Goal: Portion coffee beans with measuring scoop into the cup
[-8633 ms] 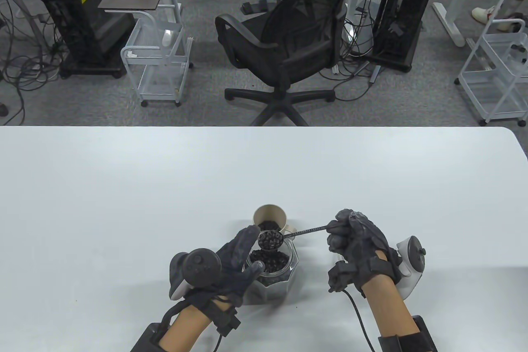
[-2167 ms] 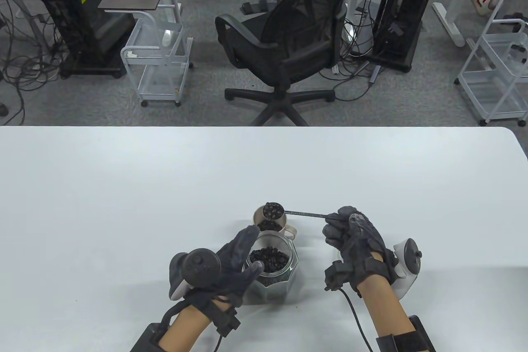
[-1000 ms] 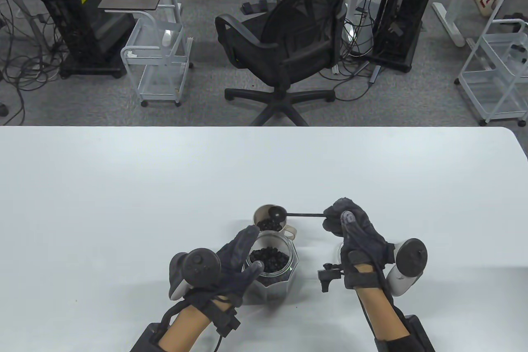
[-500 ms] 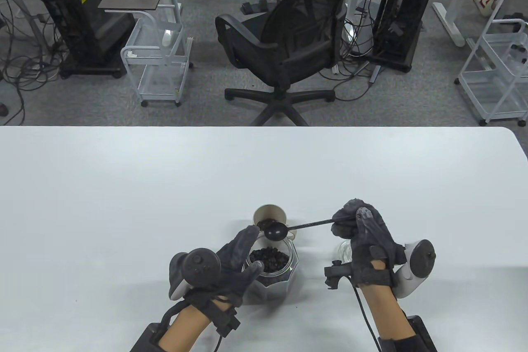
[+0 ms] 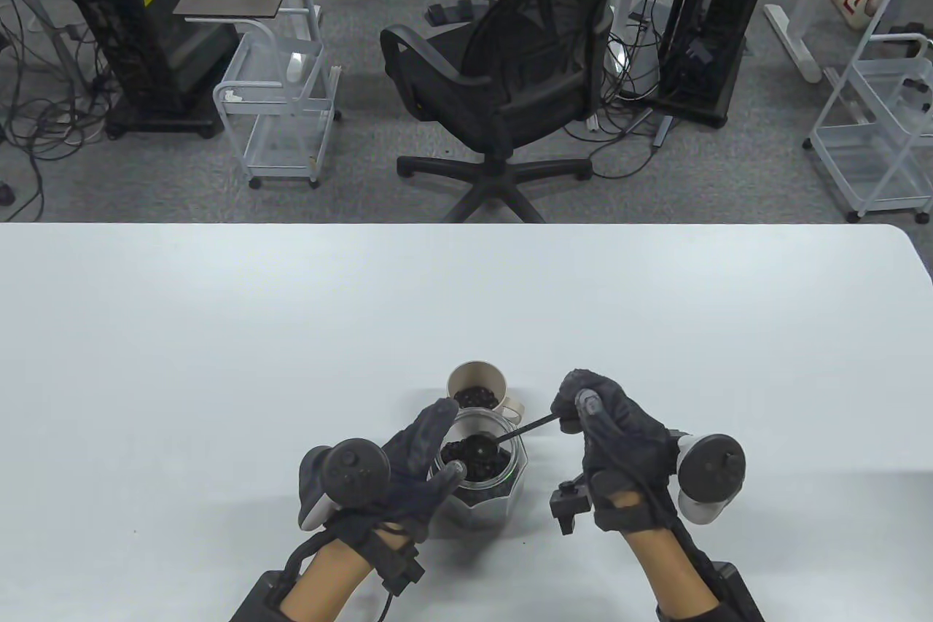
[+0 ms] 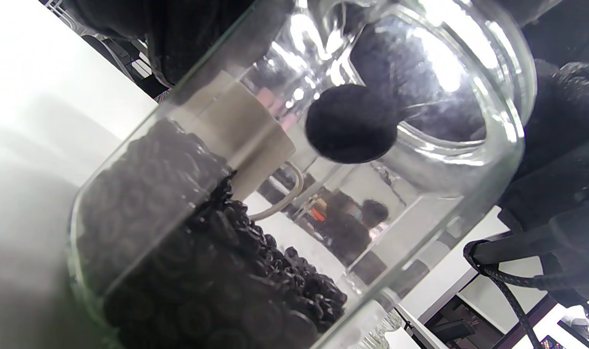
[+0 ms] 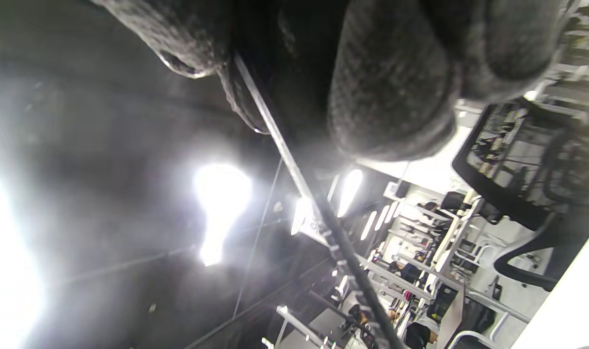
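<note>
Dipping the scoop (image 5: 503, 434) into the jar (image 5: 514, 476) of coffee beans (image 5: 477, 465).
On the white bench (image 5: 219, 330), the right hand (image 5: 612, 440) pinches the far end of the scoop's thin handle with curled fingers; its long axis slants from that hand down and left, bowl end inside the jar's mouth. The left hand (image 5: 415, 461) wraps fingers and thumb round the upright jar. The cup (image 5: 477, 389) stands just behind the jar, touching or nearly so, with beans in its bottom.
</note>
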